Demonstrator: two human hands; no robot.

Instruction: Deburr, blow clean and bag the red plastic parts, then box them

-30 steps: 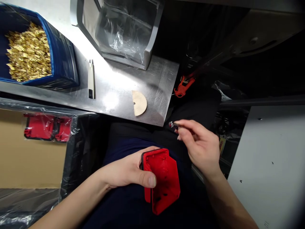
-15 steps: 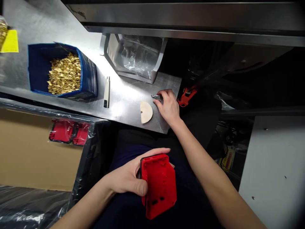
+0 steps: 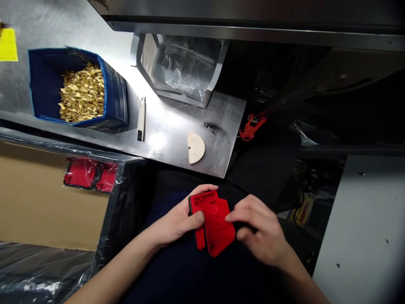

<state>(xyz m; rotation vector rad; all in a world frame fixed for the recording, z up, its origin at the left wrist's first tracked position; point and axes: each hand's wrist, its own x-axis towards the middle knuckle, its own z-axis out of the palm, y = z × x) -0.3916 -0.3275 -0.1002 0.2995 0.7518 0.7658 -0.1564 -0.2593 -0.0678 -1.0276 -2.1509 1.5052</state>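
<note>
Red case (image 3: 220, 223) clamped in left hand (image 3: 180, 219); right hand (image 3: 261, 230) half-open beside it, contents unclear; yellow label (image 3: 305, 210) illegible.

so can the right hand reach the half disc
Probably yes: the half disc lies uncovered near the bench edge, with nothing visible between it and the right hand, though blur hides whether those fingers are free.
</note>
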